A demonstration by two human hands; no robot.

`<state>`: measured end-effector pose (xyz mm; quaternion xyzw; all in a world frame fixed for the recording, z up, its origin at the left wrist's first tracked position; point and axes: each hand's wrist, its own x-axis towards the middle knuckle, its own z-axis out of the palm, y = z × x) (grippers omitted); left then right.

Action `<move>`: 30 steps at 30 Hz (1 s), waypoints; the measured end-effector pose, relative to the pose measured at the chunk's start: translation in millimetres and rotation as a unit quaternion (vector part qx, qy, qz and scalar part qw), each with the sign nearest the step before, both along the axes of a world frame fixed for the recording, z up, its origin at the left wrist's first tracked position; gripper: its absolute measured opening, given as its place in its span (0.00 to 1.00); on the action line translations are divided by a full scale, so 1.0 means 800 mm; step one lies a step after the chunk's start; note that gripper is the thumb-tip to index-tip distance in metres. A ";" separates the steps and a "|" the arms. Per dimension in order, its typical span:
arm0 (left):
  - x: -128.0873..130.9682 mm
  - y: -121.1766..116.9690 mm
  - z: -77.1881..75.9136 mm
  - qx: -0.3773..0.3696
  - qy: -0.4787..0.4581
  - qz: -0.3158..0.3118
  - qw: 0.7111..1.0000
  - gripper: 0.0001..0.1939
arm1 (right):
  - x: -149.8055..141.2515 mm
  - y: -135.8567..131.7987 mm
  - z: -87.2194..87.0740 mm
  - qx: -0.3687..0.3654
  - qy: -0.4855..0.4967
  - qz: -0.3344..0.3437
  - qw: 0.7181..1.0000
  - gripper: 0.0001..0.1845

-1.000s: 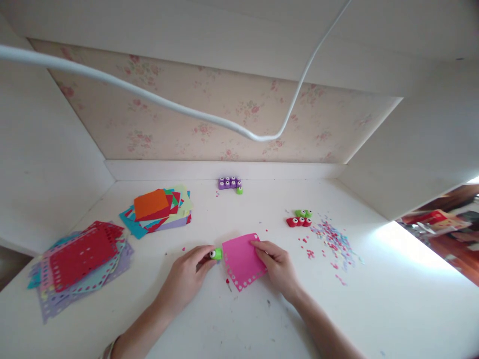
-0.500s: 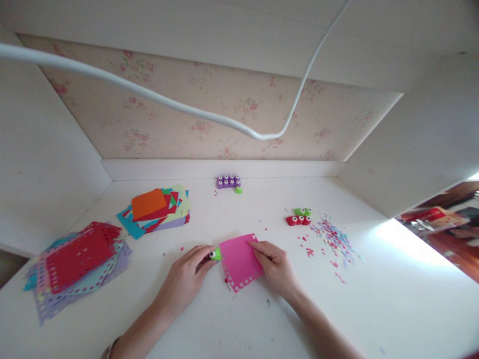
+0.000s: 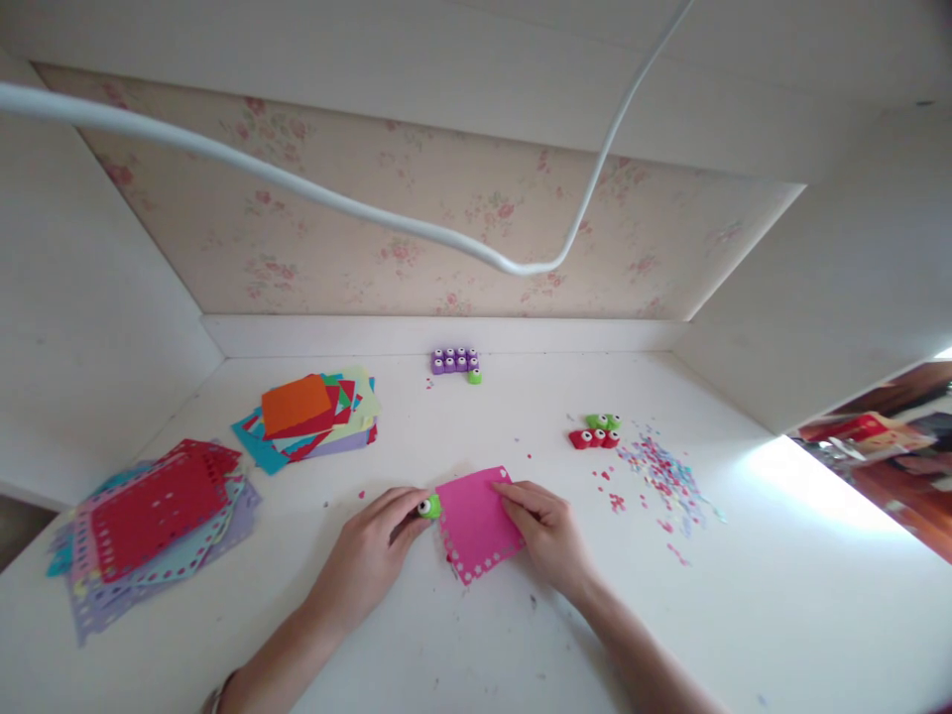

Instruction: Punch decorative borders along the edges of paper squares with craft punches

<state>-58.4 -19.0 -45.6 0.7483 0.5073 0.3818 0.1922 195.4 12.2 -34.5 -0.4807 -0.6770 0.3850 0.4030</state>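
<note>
A square of pink paper [image 3: 477, 524] lies in front of me, with small shapes punched along its left and lower edges and one at its top right corner. My left hand [image 3: 383, 535] is closed around a green craft punch [image 3: 429, 507], which sits at the paper's upper left edge. Whether the paper is inside the punch's slot is hard to see. At the paper's right side, my right hand [image 3: 546, 526] pinches it between thumb and fingers.
Purple punches [image 3: 450, 362] stand by the back wall, red punches [image 3: 593, 438] with green ones at the right. Confetti [image 3: 665, 476] is scattered beyond them. Punched sheets [image 3: 160, 511] are piled at left, another paper stack [image 3: 297, 409] behind. A white cable [image 3: 357, 208] crosses above.
Almost nothing differs. The pink paper and both hands keep their places, with only a very slight shift of the paper.
</note>
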 end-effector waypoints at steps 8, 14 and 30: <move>0.001 0.001 0.001 0.006 0.050 0.010 0.999 0.15 | -0.005 -0.011 0.009 0.063 -0.074 0.042 0.994 0.16; -0.001 0.001 0.005 -0.021 0.039 0.011 0.999 0.12 | 0.000 -0.014 0.009 0.195 -0.254 0.051 0.946 0.18; 0.002 0.001 0.012 -0.033 0.023 0.000 0.999 0.10 | 0.000 -0.012 0.007 0.194 -0.299 0.124 0.926 0.17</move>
